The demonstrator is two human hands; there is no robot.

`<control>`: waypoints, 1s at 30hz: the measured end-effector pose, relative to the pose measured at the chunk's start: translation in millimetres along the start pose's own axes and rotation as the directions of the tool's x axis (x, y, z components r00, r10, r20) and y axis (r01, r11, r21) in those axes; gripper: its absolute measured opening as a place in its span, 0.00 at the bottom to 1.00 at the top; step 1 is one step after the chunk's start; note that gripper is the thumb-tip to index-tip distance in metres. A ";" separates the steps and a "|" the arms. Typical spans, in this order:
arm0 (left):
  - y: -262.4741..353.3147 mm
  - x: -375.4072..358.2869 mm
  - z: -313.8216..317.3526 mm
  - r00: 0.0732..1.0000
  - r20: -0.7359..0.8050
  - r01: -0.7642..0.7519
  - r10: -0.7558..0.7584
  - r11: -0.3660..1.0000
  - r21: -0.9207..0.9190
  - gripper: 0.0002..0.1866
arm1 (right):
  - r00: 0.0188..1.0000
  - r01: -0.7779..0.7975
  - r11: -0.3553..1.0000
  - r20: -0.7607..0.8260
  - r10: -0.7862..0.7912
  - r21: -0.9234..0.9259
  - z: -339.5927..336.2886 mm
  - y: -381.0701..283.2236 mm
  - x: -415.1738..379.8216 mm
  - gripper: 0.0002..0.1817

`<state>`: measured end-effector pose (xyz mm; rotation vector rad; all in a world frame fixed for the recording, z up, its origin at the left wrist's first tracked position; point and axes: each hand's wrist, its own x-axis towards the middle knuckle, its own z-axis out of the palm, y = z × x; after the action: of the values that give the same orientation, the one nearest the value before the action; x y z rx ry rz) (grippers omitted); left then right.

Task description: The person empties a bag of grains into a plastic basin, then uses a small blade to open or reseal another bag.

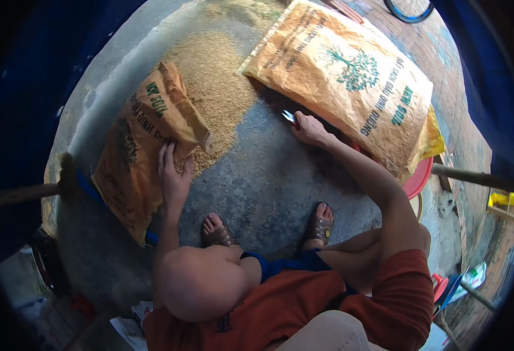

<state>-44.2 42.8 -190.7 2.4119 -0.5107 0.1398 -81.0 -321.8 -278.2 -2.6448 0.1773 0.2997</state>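
Observation:
My left hand point(173, 175) lies on a brown woven sack point(137, 143) with green and black print, near its crumpled mouth. Its fingers rest spread on the sack, with the thumb apart. My right hand point(312, 130) is closed around a small cutting tool, which looks like snips point(290, 118), with red handles and two short silver tips slightly parted, pointing up and left. Just beyond that hand is a larger printed sack point(350, 76) with a green tree on it. A heap of grain, like unhusked rice point(219, 88), lies on the floor between the sacks.
Grey concrete floor point(257, 181) shows around my sandalled feet point(219, 232). A red basin point(419, 178) is partly hidden under the larger sack. A wooden pole point(473, 175) comes in from the right, and a brush-like head point(68, 172) on another pole stands at left.

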 end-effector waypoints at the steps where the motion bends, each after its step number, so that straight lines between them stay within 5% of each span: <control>1: -1.3 0.0 -0.5 1.000 -0.012 0.002 -0.001 1.000 0.023 0.24 | 0.999 -0.027 0.998 0.019 0.028 -0.054 4.7 8.2 -7.7 0.14; 3: -0.3 -1.5 -0.3 1.000 0.007 -0.018 0.018 1.000 0.023 0.24 | 0.980 -0.138 0.984 0.126 0.152 -0.113 -0.6 18.2 -31.6 0.14; 4: 0.4 -1.9 -2.4 1.000 0.015 0.001 -0.002 0.999 0.043 0.24 | 0.937 -0.090 0.985 0.322 0.135 -0.150 1.0 29.3 -41.6 0.13; 6: 0.6 -3.3 -5.0 0.999 0.048 0.012 -0.014 0.998 0.056 0.24 | 0.754 -0.115 0.973 0.620 0.217 -0.201 -11.3 33.5 -69.8 0.14; 10: -3.8 -2.2 -2.0 0.999 0.047 -0.001 -0.003 0.996 0.087 0.22 | 0.782 -0.163 0.967 0.571 0.249 -0.198 -16.1 67.4 -137.8 0.14; 12: -5.0 -3.1 -3.2 1.000 0.022 -0.007 0.005 0.994 0.109 0.22 | 0.740 -0.254 0.956 0.606 0.290 -0.148 -21.9 49.1 -162.7 0.14; 14: 0.1 0.6 -2.1 1.000 0.028 0.010 -0.012 0.996 0.087 0.22 | 0.598 -0.463 0.870 0.663 0.449 -0.171 4.7 78.4 -175.7 0.14; 15: -1.1 0.6 -1.4 0.999 0.005 0.038 -0.038 0.994 0.104 0.22 | 0.697 -0.347 0.929 0.627 0.348 -0.130 19.6 102.1 -184.9 0.15; 16: -4.9 0.2 -1.0 1.000 0.017 0.008 -0.010 0.996 0.086 0.23 | 0.592 -0.438 0.889 0.701 0.397 -0.134 8.8 95.9 -183.3 0.19; 17: -8.2 0.2 -4.2 1.000 0.019 -0.015 0.014 0.997 0.074 0.23 | 0.604 -0.379 0.915 0.711 0.360 -0.142 7.7 93.1 -186.4 0.19; 19: -5.4 -2.9 -13.9 0.998 -0.001 -0.058 0.058 0.997 -0.049 0.23 | 0.822 -0.268 0.933 0.449 0.352 -0.241 10.5 86.1 -184.5 0.29; 21: -12.9 -11.8 -22.9 0.997 -0.057 -0.057 0.053 0.995 -0.076 0.24 | 0.799 -0.253 0.933 0.488 0.351 -0.256 -3.6 54.4 -144.2 0.30; 23: -19.2 -14.8 -29.4 0.992 -0.080 -0.107 0.097 0.984 -0.145 0.24 | 0.838 -0.073 0.996 0.539 0.086 -0.045 -22.6 25.5 -119.3 0.32; 24: -20.2 -15.7 -32.2 0.992 -0.092 -0.106 0.091 0.980 -0.171 0.23 | 0.785 -0.276 0.940 0.611 0.101 0.198 -53.0 -14.1 -103.9 0.28; 25: -21.5 -17.5 -35.0 0.991 -0.107 -0.101 0.080 0.975 -0.199 0.21 | 0.723 -0.472 0.788 0.685 0.089 0.396 -76.2 -53.9 -80.1 0.25; 27: -24.4 -13.8 -39.0 0.992 -0.119 -0.070 0.044 0.973 -0.221 0.20 | 0.781 -0.491 0.514 0.617 -0.098 0.704 -76.1 -80.5 -34.8 0.21; 30: -10.3 6.0 -47.2 0.990 -0.135 -0.071 0.037 0.963 -0.259 0.16 | 0.789 -0.522 0.287 0.582 -0.195 0.803 -67.6 -142.2 16.8 0.23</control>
<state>-33.2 77.9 -158.7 2.1147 -0.5019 0.2351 -27.6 -229.3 -161.4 -1.1741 0.3203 0.7946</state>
